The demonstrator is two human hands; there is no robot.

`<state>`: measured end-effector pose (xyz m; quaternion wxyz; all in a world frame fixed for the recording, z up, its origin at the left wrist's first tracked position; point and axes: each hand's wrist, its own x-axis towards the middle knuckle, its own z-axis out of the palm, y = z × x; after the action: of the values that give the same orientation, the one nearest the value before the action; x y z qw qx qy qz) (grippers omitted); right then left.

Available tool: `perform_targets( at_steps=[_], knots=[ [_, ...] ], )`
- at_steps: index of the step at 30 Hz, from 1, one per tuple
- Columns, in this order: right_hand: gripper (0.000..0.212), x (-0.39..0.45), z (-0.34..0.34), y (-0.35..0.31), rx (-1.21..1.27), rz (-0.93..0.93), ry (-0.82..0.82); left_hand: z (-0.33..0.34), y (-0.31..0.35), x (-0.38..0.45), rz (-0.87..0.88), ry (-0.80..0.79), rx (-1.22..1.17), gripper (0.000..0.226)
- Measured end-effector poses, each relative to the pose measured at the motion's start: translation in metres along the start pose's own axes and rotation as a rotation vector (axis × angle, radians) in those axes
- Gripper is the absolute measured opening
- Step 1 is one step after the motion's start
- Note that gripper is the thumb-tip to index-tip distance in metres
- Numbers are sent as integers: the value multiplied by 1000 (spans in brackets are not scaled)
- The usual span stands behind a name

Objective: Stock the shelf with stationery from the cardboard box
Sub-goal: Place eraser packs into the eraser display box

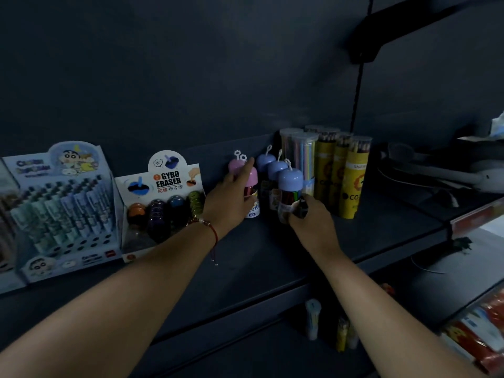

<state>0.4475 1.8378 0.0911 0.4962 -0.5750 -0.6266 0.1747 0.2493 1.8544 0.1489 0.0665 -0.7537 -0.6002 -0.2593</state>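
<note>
A dim, dark shelf point(272, 241) seen from above, with two bare arms reaching in. The right hand point(311, 219) curls its fingers point(296, 214) round the base of a small blue-capped jar point(289, 189), the front one in a row of three standing beside yellow pencil tubes point(351, 178). The left hand point(231, 192) lies open, fingers straight, against a pink-capped jar point(249, 186) with a second pink one just behind. These jars look light, rigid and smooth (probably plastic), likely to topple if nudged high, so the lower body is the safest place to hold. The cardboard box is out of view. Labels are blurred, and both hands hide the jars' lower halves.
</note>
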Motion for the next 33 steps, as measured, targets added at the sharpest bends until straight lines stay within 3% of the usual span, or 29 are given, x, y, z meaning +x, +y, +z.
perform_targets(
  at_steps=[4, 9, 12, 17, 20, 22, 25, 27, 30, 33],
  knots=[
    [28, -1, -1, -2, -33, 12, -11, -7, 1, -23, 5, 65, 39, 82],
    [21, -8, -8, -12, -7, -11, -40, -39, -11, -73, 16, -36, -36, 46],
    [21, -26, -16, -18, 51, -25, -53, -60, -22, -127, 60, 2, -82, 35],
    [57, -123, -34, -36, -18, -98, 6, -97, -36, -209, 78, 17, -69, 38],
    [57, -207, -28, -36, 34, -134, -21, -102, -50, -255, 8, -31, -97, 39],
    [59, -248, -14, -30, -77, -137, -92, -100, -60, -288, -21, -43, -112, 38],
    [41, -278, -2, -44, -29, -178, -203, -96, -73, -321, 17, -82, 15, 46],
    [32, -263, -1, -78, 30, -225, -179, -104, -73, -322, 15, -69, -1, 44],
    [41, -206, 16, -123, -87, -286, -268, -118, -63, -300, 24, -19, 50, 40],
    [57, -155, 42, -153, -341, -185, -486, -124, -60, -265, -74, -176, 74, 47]
  ],
)
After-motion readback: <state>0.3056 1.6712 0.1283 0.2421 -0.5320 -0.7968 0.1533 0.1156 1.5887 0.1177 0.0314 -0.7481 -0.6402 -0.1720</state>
